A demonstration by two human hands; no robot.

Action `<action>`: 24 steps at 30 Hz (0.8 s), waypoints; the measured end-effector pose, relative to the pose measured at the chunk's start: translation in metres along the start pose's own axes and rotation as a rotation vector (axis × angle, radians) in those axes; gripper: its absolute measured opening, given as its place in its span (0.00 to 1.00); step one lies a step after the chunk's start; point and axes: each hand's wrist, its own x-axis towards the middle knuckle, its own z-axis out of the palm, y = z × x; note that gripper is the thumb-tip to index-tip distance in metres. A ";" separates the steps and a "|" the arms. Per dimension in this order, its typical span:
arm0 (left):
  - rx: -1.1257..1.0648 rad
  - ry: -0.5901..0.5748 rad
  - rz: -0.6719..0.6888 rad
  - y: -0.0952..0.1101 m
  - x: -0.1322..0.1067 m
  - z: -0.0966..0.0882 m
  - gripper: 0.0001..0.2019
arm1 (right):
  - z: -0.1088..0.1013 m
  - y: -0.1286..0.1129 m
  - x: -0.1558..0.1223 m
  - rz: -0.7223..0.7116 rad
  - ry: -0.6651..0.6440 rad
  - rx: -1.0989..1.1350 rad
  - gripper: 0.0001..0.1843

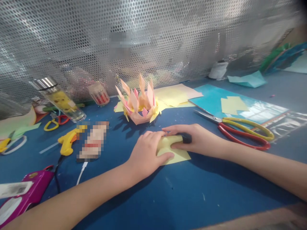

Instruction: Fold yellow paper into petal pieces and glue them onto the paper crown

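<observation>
A small pale yellow sheet of paper (179, 155) lies on the blue tabletop, between my two hands. My left hand (146, 153) holds its left side, fingers curled over the far edge and thumb resting on top. From the right, my right hand (194, 139) grips the far part of the same paper between thumb and fingers; its fingertips meet those of the left. A dark patch or object shows under the right palm, and I cannot make out what it is. Just beyond the hands stands a folded paper lotus (141, 107) with peach, pink and yellow petals.
Scissors (218, 119) with red and yellow handles lie open at right, beside a blue sheet (216, 99). At left are a yellow glue gun (68, 140), a phone (94, 140) on a white cable, a glass bottle (62, 100) and a purple case (31, 188). Perforated metal (153, 38) backs the table.
</observation>
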 end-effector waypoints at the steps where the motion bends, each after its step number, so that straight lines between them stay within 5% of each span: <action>1: -0.014 0.016 0.025 -0.001 0.000 0.000 0.25 | 0.000 0.000 0.000 -0.011 0.002 0.022 0.24; 9: 0.040 0.399 0.426 0.001 -0.005 0.001 0.10 | -0.003 -0.005 -0.007 -0.478 0.147 -0.099 0.29; 13: 0.243 0.472 0.658 0.008 -0.007 -0.003 0.08 | -0.004 -0.005 -0.009 -0.590 0.130 -0.137 0.28; 18: 0.589 0.305 0.849 0.018 -0.010 -0.011 0.04 | -0.004 -0.001 -0.005 -0.658 0.058 -0.242 0.20; 24: 0.600 -0.142 0.462 0.037 -0.042 -0.031 0.13 | -0.006 -0.007 -0.004 -0.627 -0.081 -0.237 0.16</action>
